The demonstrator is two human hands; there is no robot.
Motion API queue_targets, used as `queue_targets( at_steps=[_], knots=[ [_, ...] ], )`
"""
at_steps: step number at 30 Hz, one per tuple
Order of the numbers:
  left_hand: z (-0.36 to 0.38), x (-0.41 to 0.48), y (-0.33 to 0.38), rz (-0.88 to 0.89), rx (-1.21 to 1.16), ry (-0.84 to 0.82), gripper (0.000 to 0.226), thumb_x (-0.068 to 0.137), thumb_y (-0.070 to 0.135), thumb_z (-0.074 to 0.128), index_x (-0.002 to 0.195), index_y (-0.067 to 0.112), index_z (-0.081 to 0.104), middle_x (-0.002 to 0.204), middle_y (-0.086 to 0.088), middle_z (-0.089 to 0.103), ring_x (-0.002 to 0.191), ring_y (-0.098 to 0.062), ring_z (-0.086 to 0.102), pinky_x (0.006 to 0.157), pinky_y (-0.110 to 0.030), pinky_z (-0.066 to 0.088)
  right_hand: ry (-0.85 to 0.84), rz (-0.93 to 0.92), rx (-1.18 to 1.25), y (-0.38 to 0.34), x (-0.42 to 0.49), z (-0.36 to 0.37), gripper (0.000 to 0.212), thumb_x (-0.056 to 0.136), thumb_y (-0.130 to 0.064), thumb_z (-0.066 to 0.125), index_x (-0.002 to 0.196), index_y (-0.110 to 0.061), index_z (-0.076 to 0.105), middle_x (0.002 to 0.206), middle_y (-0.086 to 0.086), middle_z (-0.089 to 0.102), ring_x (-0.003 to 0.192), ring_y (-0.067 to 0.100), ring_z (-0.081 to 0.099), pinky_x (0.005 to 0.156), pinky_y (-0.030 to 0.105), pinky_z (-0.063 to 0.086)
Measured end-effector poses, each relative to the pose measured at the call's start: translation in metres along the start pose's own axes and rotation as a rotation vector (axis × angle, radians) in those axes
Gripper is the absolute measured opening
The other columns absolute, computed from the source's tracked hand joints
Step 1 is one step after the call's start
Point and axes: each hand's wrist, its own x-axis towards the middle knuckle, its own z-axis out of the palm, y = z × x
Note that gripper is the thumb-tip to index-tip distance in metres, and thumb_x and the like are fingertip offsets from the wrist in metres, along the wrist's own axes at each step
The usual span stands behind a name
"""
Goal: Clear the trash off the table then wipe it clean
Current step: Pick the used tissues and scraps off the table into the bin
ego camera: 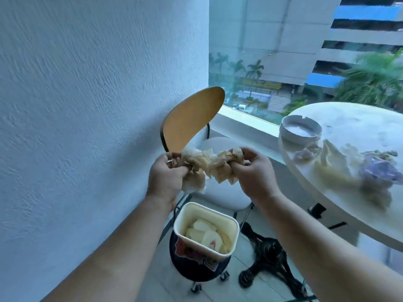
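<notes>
Beige-brown crumpled paper wad (209, 164), centre of frame, stretched like a rope between 2 hands.

Risks, as judged:
- The wad looks thin and soft. Pulling its ends apart could tear it, and scraps would fall past the bin.
- A loose flap hangs under the left end. If only 1 hand lets go, the wad swings and may miss the opening.
- The white rectangular plastic bin (202, 211) is low centre, already part full of pale scraps, and sits on a dark round base with small casters. A nudge could roll it away.

Position: the left hand (165, 177) has its fingers curled round the wad's left end. The right hand (255, 171) pinches the right end with bent fingers. The wad spans the gap at fingertip level, directly above the bin and well clear of it.

Outward: the wooden-backed chair (192, 118) is behind the hands. The round pale stone-look table (359, 123) at right edge carries a white ashtray (301, 129), a pale paper scrap (331, 158) and a purple crumpled wrapper (379, 171), so clearing is unfinished and wiping not begun.
</notes>
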Motion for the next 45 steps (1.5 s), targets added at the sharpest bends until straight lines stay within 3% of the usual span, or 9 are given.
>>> queue_targets(
  at_steps=[5, 9, 11, 18, 23, 29, 34, 42, 45],
  knots=[
    [-0.004, 0.002, -0.055, -0.150, 0.037, 0.084, 0.026, 0.087, -0.008, 0.072, 0.103, 0.012, 0.067, 0.092, -0.008, 0.072, 0.073, -0.019, 0.067, 0.048, -0.021, 0.052, -0.085, 0.118, -0.049, 0.050, -0.002, 0.010, 0.026, 0.076, -0.018, 0.069, 0.099, -0.025, 0.079, 0.082, -0.008, 0.080, 0.080, 0.016, 0.076, 0.079, 0.038, 0.063],
    [0.001, 0.005, -0.095, -0.255, 0.027, 0.119, 0.025, 0.089, -0.009, 0.071, 0.109, 0.005, 0.065, 0.092, -0.011, 0.070, 0.079, -0.024, 0.066, 0.064, -0.032, 0.057, -0.112, 0.196, -0.121, 0.086, -0.006, 0.014, 0.024, 0.082, -0.011, 0.070, 0.097, -0.028, 0.080, 0.084, -0.015, 0.079, 0.085, 0.007, 0.074, 0.086, 0.038, 0.062],
    [0.005, 0.008, -0.117, -0.293, 0.017, 0.132, 0.026, 0.087, -0.014, 0.069, 0.100, 0.009, 0.064, 0.088, -0.010, 0.068, 0.080, -0.025, 0.066, 0.071, -0.036, 0.057, -0.148, 0.253, -0.161, 0.105, -0.008, 0.013, 0.021, 0.084, -0.015, 0.068, 0.095, -0.030, 0.079, 0.081, -0.015, 0.078, 0.081, 0.007, 0.074, 0.084, 0.039, 0.062],
    [0.016, 0.011, -0.184, -0.388, 0.101, 0.192, 0.025, 0.081, -0.003, 0.081, 0.093, 0.011, 0.064, 0.077, -0.004, 0.065, 0.058, -0.015, 0.058, 0.051, -0.024, 0.050, -0.205, 0.395, -0.267, 0.168, -0.021, 0.019, 0.009, 0.084, -0.021, 0.069, 0.083, -0.029, 0.073, 0.074, -0.011, 0.074, 0.074, 0.011, 0.071, 0.067, 0.031, 0.055],
    [0.009, 0.012, -0.228, -0.428, 0.247, 0.233, 0.024, 0.078, 0.012, 0.087, 0.080, 0.016, 0.064, 0.076, -0.001, 0.069, 0.067, -0.020, 0.062, 0.070, -0.036, 0.056, -0.245, 0.462, -0.334, 0.203, -0.027, 0.031, 0.008, 0.086, -0.025, 0.071, 0.082, -0.031, 0.072, 0.073, -0.010, 0.074, 0.072, 0.011, 0.070, 0.071, 0.036, 0.059],
    [-0.002, 0.014, -0.260, -0.480, 0.301, 0.241, 0.009, 0.086, 0.015, 0.080, 0.086, 0.021, 0.073, 0.086, 0.002, 0.076, 0.076, -0.015, 0.067, 0.069, -0.027, 0.052, -0.299, 0.511, -0.406, 0.233, -0.032, 0.049, 0.008, 0.092, -0.028, 0.066, 0.096, -0.025, 0.073, 0.086, -0.005, 0.075, 0.079, 0.017, 0.071, 0.073, 0.040, 0.061],
    [-0.005, 0.014, -0.264, -0.428, 0.369, 0.137, 0.014, 0.090, 0.015, 0.077, 0.100, 0.024, 0.075, 0.099, 0.009, 0.074, 0.096, -0.005, 0.069, 0.071, -0.015, 0.046, -0.271, 0.468, -0.468, 0.241, -0.034, 0.054, 0.019, 0.097, -0.024, 0.065, 0.115, -0.028, 0.070, 0.108, -0.014, 0.072, 0.075, 0.002, 0.065, 0.064, 0.020, 0.048],
    [-0.019, 0.009, -0.270, -0.433, 0.335, 0.120, 0.016, 0.087, 0.018, 0.074, 0.086, 0.033, 0.080, 0.089, 0.007, 0.080, 0.094, -0.020, 0.076, 0.092, -0.044, 0.062, -0.315, 0.450, -0.526, 0.237, -0.037, 0.057, 0.019, 0.096, -0.016, 0.060, 0.095, -0.030, 0.073, 0.088, -0.015, 0.071, 0.072, 0.009, 0.069, 0.071, 0.035, 0.061],
    [-0.019, 0.008, -0.253, -0.389, 0.321, 0.128, 0.021, 0.091, 0.021, 0.068, 0.083, 0.035, 0.080, 0.084, 0.008, 0.080, 0.090, -0.020, 0.077, 0.088, -0.040, 0.062, -0.309, 0.447, -0.518, 0.224, -0.036, 0.056, 0.020, 0.095, -0.016, 0.060, 0.092, -0.032, 0.072, 0.084, -0.015, 0.072, 0.070, 0.010, 0.070, 0.071, 0.037, 0.063]
  ],
)
